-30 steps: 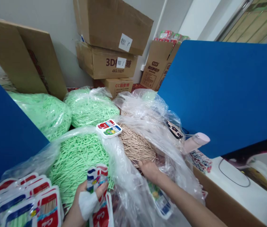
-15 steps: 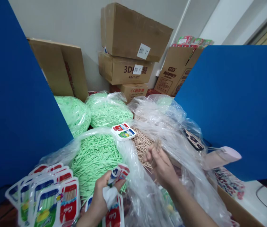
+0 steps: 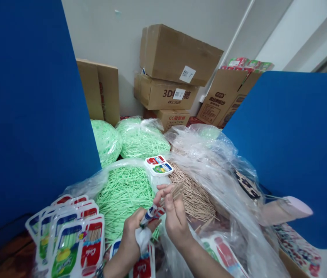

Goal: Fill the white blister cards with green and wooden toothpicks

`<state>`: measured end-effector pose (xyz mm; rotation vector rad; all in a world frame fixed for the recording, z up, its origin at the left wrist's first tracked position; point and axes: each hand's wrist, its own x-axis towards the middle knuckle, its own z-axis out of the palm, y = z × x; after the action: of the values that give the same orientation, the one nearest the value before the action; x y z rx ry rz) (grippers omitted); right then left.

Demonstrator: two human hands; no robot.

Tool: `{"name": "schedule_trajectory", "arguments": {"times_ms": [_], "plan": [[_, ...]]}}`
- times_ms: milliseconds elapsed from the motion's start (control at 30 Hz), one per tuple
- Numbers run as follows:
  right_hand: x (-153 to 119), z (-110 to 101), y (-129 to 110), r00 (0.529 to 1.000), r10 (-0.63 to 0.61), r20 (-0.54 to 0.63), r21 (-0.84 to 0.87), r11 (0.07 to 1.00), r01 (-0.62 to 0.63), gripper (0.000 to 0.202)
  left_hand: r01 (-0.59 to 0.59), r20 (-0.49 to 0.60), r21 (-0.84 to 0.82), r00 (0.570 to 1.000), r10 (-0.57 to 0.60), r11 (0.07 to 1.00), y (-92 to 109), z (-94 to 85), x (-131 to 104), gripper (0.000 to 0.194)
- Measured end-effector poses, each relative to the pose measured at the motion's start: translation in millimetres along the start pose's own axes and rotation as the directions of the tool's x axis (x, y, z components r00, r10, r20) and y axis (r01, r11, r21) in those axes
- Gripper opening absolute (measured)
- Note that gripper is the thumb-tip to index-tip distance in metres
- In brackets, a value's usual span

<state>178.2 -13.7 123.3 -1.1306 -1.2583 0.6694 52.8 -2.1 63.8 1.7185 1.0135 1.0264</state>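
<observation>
My left hand [image 3: 136, 235], with a white wrap around part of it, grips a bent printed packet [image 3: 148, 216] in blue and red. Close beside it, my right hand [image 3: 176, 216] pinches a small bunch of thin brown candy sticks [image 3: 177, 190], tips pointing up and right. Loose brown sticks [image 3: 193, 189] fill an open clear bag behind my right hand. To the left lies an open bag of green candy sticks [image 3: 125, 193]. Filled Cola-and-lemon packets [image 3: 67, 247] fan out at the lower left; more lie partly hidden under my left forearm.
A printed two-part packet [image 3: 160, 166] rests between the two open bags. Tied bags of green sticks [image 3: 143, 141] sit behind, before stacked cardboard boxes [image 3: 177, 58]. Blue panels [image 3: 296, 154] stand on both sides. A pale pink cylinder [image 3: 287, 210] lies at right.
My right hand has moved left with the brown sticks, from over their bag to beside the packet in my left hand. The camera view has shifted left and up.
</observation>
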Motion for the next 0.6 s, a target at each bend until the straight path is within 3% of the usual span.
{"name": "schedule_trajectory", "arguments": {"times_ms": [133, 233, 333, 467, 600], "plan": [[-2.5, 1.1, -2.2, 0.997, 0.080, 0.021, 0.010, 0.997, -0.080, 0.024, -0.065, -0.015, 0.073, 0.998, 0.067, 0.995, -3.3, 0.4, 0.1, 0.019], [-5.2, -1.3, 2.0, 0.996, 0.032, 0.089, -0.058, 0.998, -0.026, 0.023, -0.076, -0.027, 0.073, 0.997, 0.078, 0.994, -3.5, -1.0, 0.6, 0.019], [-6.5, -8.5, 8.7, 0.986, -0.030, 0.163, -0.108, 0.993, 0.048, 0.029, -0.051, -0.016, -0.005, 0.999, 0.051, 0.999, -4.1, -3.8, 0.8, 0.014], [-3.4, -18.4, 15.9, 0.990, -0.057, 0.130, -0.069, 0.995, 0.067, 0.049, 0.024, 0.023, -0.129, 1.000, -0.021, 0.991, -8.5, -5.8, 1.3, 0.015], [-3.5, -21.6, 20.9, 0.980, 0.038, 0.195, -0.144, 0.990, -0.010, 0.037, 0.112, 0.036, -0.311, 0.994, -0.106, 0.944, -12.0, -6.8, 4.3, 0.020]]}}
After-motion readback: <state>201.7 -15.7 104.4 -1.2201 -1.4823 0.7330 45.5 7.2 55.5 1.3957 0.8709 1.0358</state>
